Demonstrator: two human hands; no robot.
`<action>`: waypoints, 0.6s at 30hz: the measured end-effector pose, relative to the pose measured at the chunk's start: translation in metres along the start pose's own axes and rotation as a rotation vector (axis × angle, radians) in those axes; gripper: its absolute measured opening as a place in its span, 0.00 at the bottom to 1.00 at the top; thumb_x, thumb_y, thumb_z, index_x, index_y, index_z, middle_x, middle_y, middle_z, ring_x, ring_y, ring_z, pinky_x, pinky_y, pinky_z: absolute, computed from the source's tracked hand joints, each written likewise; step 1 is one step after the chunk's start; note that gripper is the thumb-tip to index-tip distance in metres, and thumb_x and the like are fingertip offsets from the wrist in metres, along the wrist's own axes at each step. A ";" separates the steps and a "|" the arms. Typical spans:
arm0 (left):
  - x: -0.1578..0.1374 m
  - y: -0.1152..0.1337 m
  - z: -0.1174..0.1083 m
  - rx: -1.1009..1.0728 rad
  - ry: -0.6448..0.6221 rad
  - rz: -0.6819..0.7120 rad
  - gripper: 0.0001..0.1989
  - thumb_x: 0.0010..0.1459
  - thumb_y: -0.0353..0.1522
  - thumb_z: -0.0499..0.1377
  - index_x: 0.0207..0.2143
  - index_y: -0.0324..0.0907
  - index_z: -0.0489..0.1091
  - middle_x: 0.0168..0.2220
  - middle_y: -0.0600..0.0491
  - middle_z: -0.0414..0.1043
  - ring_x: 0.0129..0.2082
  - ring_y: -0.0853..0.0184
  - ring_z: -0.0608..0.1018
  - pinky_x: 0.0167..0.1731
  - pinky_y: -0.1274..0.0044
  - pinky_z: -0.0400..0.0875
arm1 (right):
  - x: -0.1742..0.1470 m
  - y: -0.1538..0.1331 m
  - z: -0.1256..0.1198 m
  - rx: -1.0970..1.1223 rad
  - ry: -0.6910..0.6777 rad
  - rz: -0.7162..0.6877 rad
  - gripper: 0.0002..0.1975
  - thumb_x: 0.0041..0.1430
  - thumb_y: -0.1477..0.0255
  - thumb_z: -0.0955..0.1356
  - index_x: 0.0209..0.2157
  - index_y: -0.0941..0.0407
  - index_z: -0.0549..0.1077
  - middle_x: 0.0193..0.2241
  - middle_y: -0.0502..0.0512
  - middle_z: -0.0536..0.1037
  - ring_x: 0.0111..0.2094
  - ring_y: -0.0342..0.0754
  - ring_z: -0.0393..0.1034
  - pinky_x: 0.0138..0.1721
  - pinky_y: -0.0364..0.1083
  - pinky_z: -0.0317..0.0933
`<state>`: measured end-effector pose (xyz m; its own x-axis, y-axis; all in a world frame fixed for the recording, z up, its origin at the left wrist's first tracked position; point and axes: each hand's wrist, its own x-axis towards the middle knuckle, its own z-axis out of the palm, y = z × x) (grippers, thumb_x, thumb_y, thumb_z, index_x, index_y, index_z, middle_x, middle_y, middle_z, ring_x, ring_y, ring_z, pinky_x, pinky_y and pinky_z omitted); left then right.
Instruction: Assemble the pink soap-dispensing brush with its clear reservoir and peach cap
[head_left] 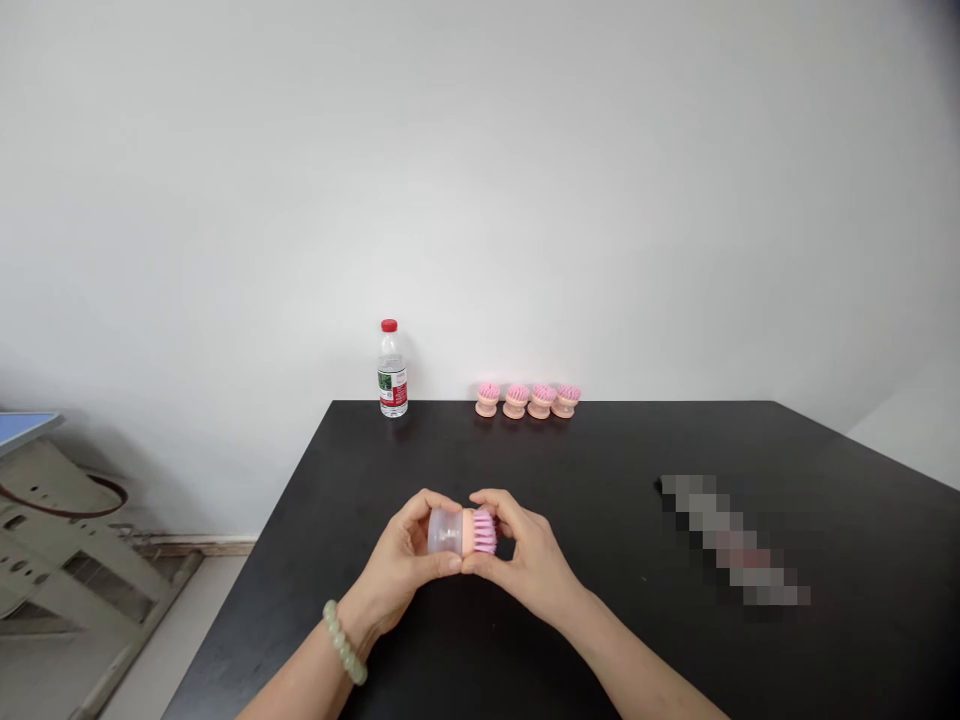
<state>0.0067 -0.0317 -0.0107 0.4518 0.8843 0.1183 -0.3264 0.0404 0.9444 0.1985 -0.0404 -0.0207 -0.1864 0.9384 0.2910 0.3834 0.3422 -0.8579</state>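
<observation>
A small brush (466, 532) is held sideways above the near middle of the table, between both hands: it has a clear, rounded plastic cap end on the left, a peach-coloured body in the middle and short pink bristles pointing right. The left hand (401, 565) wraps its fingers over and under the clear end, closed on it; the right hand (529, 562) pinches the bristle end, thumb below and fingers curled over the top, likewise closed on the brush. A bracelet (344, 643) of pale green, smooth round beads circles the left wrist. The table (615, 480) beneath is matte black and flat, with straight edges — its surface takes only a faint sheen. At its far edge stand four more brushes (527, 400) in a tight row, peach bases down and pink bristles up, just beside one another. Left of them, well apart, a clear plastic water bottle (392, 369) stands upright with a red cap and a red, green and white label. Behind rises a plain white wall (480, 180), smooth and bare; at the left, light floor and part of a grey frame with a blue top (22, 428) show.
</observation>
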 end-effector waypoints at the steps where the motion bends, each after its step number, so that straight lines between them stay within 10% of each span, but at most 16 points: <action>1: 0.000 0.000 -0.001 0.018 0.001 0.023 0.21 0.42 0.33 0.75 0.39 0.46 0.74 0.40 0.55 0.68 0.38 0.67 0.70 0.37 0.77 0.66 | 0.000 0.001 0.001 0.071 -0.030 0.028 0.24 0.48 0.66 0.77 0.46 0.53 0.70 0.33 0.49 0.75 0.32 0.48 0.70 0.35 0.47 0.66; 11: -0.001 -0.001 -0.004 -0.049 0.087 -0.044 0.27 0.59 0.56 0.54 0.48 0.45 0.68 0.44 0.49 0.67 0.43 0.61 0.70 0.43 0.68 0.67 | 0.002 -0.006 0.005 0.173 0.004 0.032 0.18 0.44 0.74 0.75 0.39 0.53 0.71 0.34 0.48 0.73 0.32 0.46 0.66 0.34 0.44 0.62; 18: 0.000 0.004 -0.001 0.079 0.027 -0.055 0.15 0.55 0.41 0.67 0.39 0.44 0.70 0.36 0.54 0.68 0.36 0.68 0.69 0.39 0.75 0.64 | 0.002 -0.006 0.004 0.134 0.028 0.005 0.14 0.49 0.70 0.74 0.38 0.54 0.71 0.32 0.48 0.73 0.31 0.46 0.66 0.33 0.44 0.61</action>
<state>0.0038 -0.0311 -0.0069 0.4443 0.8940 0.0586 -0.2349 0.0531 0.9706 0.1921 -0.0403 -0.0171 -0.1589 0.9417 0.2965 0.2593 0.3295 -0.9078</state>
